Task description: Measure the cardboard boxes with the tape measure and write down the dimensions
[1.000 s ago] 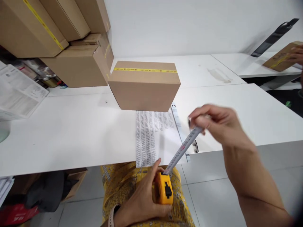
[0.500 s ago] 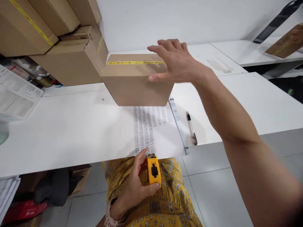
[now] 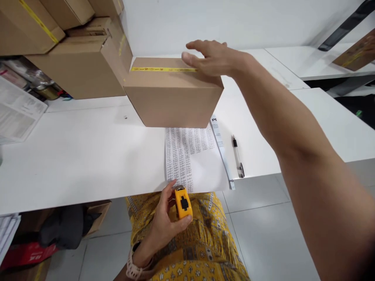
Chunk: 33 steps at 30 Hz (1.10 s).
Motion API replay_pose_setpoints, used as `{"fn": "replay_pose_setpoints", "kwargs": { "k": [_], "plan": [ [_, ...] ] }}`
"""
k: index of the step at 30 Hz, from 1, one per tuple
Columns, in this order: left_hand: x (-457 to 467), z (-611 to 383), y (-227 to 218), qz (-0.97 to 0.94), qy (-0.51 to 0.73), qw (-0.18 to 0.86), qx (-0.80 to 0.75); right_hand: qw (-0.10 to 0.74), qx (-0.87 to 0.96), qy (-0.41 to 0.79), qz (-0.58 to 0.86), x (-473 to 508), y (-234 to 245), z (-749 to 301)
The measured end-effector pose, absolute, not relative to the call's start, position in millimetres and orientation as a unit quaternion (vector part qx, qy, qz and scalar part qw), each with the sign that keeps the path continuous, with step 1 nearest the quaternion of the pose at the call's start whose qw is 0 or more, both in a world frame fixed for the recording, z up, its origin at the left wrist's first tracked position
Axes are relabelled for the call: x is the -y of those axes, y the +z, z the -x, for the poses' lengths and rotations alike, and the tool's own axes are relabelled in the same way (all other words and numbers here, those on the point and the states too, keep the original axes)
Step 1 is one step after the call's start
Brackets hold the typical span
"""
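A cardboard box [image 3: 172, 99] sealed with yellow tape stands on the white table [image 3: 82, 156], partly on a printed sheet [image 3: 190, 160]. My right hand [image 3: 212, 58] reaches over the box, fingers spread flat on its top near the tape. My left hand [image 3: 165, 222] is below the table's front edge, over my lap, closed round a yellow tape measure [image 3: 183, 203] with its blade wound in.
A stack of larger cardboard boxes [image 3: 79, 66] stands at the back left, touching the small box. A pen [image 3: 237, 156] and a paper strip [image 3: 221, 150] lie right of the sheet. Papers [image 3: 16, 113] lie at the far left. Another table with a box [image 3: 356, 54] is at the back right.
The tape blade has wound back into its case. My right hand let go of it, rose to the box and now lies on its top. My left hand moved slightly up.
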<state>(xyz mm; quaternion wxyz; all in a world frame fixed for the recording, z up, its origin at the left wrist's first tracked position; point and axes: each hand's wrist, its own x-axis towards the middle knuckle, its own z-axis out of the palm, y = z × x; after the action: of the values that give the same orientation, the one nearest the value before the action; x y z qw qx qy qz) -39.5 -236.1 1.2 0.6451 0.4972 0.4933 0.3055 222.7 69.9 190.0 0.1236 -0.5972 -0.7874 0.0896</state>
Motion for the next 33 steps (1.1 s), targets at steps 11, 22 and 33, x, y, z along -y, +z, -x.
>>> {"fn": "replay_pose_setpoints", "kwargs": {
  "k": [11, 22, 33],
  "plan": [
    [199, 79, 38, -0.412, 0.486, 0.658, -0.401, 0.301, 0.789, 0.041, 0.535, -55, 155, -214],
    [170, 116, 43, -0.389, 0.473, 0.657, -0.439, 0.551, 0.635, 0.107, 0.531, 88, 79, -233],
    [126, 93, 36, -0.466, 0.381, 0.66, -0.45, 0.55, 0.65, 0.257, 0.458, 41, 44, -251]
  ]
}}
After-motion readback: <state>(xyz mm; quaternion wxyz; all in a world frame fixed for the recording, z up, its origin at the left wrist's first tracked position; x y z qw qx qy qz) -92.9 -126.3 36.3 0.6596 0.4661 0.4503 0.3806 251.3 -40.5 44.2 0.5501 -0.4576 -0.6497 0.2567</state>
